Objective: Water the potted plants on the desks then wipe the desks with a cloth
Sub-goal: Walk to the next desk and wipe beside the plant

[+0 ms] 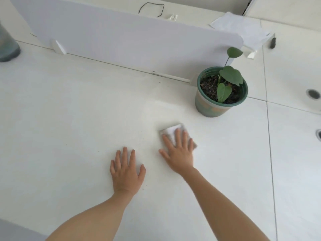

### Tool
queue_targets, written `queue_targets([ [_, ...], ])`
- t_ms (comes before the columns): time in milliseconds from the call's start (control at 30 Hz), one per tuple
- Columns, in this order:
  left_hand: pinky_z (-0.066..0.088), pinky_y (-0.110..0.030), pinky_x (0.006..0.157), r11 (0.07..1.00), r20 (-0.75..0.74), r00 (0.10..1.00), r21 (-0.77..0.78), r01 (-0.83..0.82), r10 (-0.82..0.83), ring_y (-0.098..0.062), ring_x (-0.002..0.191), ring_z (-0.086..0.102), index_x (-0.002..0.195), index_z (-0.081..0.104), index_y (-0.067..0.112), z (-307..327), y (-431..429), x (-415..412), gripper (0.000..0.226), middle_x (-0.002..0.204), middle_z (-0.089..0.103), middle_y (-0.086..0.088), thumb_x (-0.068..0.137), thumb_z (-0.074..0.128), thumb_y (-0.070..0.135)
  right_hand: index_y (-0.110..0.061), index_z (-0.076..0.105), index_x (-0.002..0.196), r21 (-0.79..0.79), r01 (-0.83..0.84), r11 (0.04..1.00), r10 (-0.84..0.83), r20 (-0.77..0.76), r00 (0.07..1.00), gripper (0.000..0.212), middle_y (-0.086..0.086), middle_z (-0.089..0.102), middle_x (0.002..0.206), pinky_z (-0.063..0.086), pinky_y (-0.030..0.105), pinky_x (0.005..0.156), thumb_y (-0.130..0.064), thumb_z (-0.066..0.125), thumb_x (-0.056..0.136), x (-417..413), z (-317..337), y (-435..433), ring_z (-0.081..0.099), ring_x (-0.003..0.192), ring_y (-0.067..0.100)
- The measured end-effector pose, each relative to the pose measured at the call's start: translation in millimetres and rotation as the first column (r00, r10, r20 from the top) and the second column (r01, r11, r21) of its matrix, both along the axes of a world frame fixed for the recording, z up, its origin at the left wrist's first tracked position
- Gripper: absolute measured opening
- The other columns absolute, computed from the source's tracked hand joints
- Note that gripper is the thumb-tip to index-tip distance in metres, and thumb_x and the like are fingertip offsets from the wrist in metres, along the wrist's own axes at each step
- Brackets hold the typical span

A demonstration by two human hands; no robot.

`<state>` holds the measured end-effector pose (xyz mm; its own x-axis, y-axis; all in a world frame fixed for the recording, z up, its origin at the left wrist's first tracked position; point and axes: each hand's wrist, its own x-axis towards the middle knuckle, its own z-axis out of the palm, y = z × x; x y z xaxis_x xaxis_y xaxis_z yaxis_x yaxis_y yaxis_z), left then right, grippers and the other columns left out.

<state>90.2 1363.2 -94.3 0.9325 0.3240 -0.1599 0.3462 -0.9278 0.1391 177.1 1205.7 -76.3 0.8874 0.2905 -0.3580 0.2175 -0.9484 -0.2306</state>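
A small folded white cloth [171, 130] lies on the white desk [69, 119], and my right hand [178, 152] presses flat on it with fingers spread. My left hand [126, 173] rests palm down on the bare desk to the left of it, fingers apart, holding nothing. A green pot [208, 108] with dark soil and a small plant [229, 75] of a few heart-shaped leaves stands beyond the cloth at the right, near the divider.
A white divider panel [130, 35] runs along the back of the desk. A grey-green container [7, 47] stands at the far left. Papers [243, 26] and a black cord [151, 9] lie on the desk behind. Cable holes [313, 93] mark the adjoining desk at right.
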Motion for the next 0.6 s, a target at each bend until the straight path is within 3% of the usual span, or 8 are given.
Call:
queue_targets([
  [67,0.023,-0.045,0.095,1.0,-0.024,1.0,-0.005,0.0,0.0,-0.038,0.116,0.053,0.115,0.06,0.01,0.6,-0.2,-0.6,0.059,0.127,0.059,-0.018,0.073,0.037,0.043,-0.038,0.016,0.143,0.01,-0.157,0.987,0.158,-0.016,0.987,0.078,0.009,-0.015,0.151,0.001,0.056,0.113,-0.066,0.001,0.072,-10.3,1.2,15.0,-0.011,0.142,0.036],
  [100,0.023,-0.045,0.096,1.0,-0.034,0.999,-0.013,-0.004,0.003,-0.039,0.115,0.054,0.115,0.061,0.01,1.7,-0.3,-0.5,0.059,0.127,0.059,-0.018,0.073,0.036,0.043,-0.038,0.028,0.139,-0.01,-0.199,0.98,0.2,0.021,0.98,0.071,0.014,0.007,0.154,0.016,0.058,0.111,-0.065,0.009,0.077,-13.5,-0.4,11.4,0.007,0.142,0.038],
  [200,0.037,-0.05,0.097,0.998,-0.05,0.999,-0.056,-0.014,0.011,-0.041,0.115,0.055,0.115,0.062,0.008,5.2,-1.3,-0.6,0.06,0.126,0.059,-0.019,0.073,0.036,0.042,-0.041,0.042,0.127,-0.046,-0.124,0.991,0.124,-0.012,0.992,0.051,0.012,0.049,0.139,0.045,0.052,0.092,-0.059,0.011,0.09,-28.7,-3.0,-23.4,0.035,0.131,0.035],
  [267,0.041,-0.057,0.092,0.997,-0.064,0.998,-0.081,-0.016,0.011,-0.043,0.116,0.054,0.115,0.062,0.007,7.4,-1.9,-0.8,0.061,0.127,0.058,-0.02,0.073,0.035,0.042,-0.039,0.035,0.134,-0.084,-0.065,0.994,0.068,0.028,0.997,0.061,0.011,0.04,0.145,0.041,0.053,0.097,-0.061,0.0,0.089,-38.7,-6.7,-59.0,0.023,0.134,0.032],
  [333,0.04,-0.058,0.093,0.995,-0.058,0.998,-0.095,-0.017,0.011,-0.043,0.119,0.051,0.117,0.061,0.006,7.4,-1.7,-0.6,0.063,0.13,0.056,-0.021,0.073,0.032,0.043,-0.04,0.018,0.142,-0.065,0.08,0.995,-0.076,0.058,0.995,0.074,0.005,0.008,0.155,0.018,0.052,0.112,-0.07,-0.007,0.079,-44.3,-4.8,-96.6,0.003,0.143,0.032],
  [400,0.034,-0.058,0.099,0.993,-0.033,0.999,-0.111,-0.032,0.028,-0.043,0.126,0.045,0.122,0.058,0.006,7.7,-1.3,-1.1,0.069,0.136,0.05,-0.02,0.074,0.027,0.045,-0.042,0.013,0.142,-0.038,0.329,0.944,-0.327,0.033,0.944,0.066,0.003,-0.005,0.157,0.003,0.047,0.116,-0.066,0.004,0.082,-51.5,2.0,-128.2,-0.006,0.145,0.028],
  [500,0.018,-0.052,0.11,0.994,-0.035,0.999,-0.105,-0.034,0.031,-0.036,0.14,0.024,0.137,0.043,0.012,9.9,-2.2,-1.9,0.077,0.151,0.031,-0.014,0.075,0.017,0.05,-0.037,0.026,0.141,0.08,0.609,0.789,-0.614,0.081,0.785,0.045,0.003,0.008,0.158,0.004,0.044,0.116,-0.042,0.025,0.096,-64.8,8.4,-141.7,0.0,0.145,0.024],
  [600,0.007,-0.045,0.114,0.996,-0.063,0.998,-0.085,-0.006,0.0,-0.028,0.145,0.005,0.145,0.024,0.018,9.9,-2.3,-3.7,0.061,0.158,0.01,-0.007,0.09,0.032,0.043,-0.026,0.045,0.133,0.173,0.707,0.686,-0.727,0.13,0.674,0.039,0.004,0.028,0.153,0.012,0.04,0.113,-0.028,0.036,0.095,-85.1,10.3,-117.2,0.016,0.143,0.024],
])
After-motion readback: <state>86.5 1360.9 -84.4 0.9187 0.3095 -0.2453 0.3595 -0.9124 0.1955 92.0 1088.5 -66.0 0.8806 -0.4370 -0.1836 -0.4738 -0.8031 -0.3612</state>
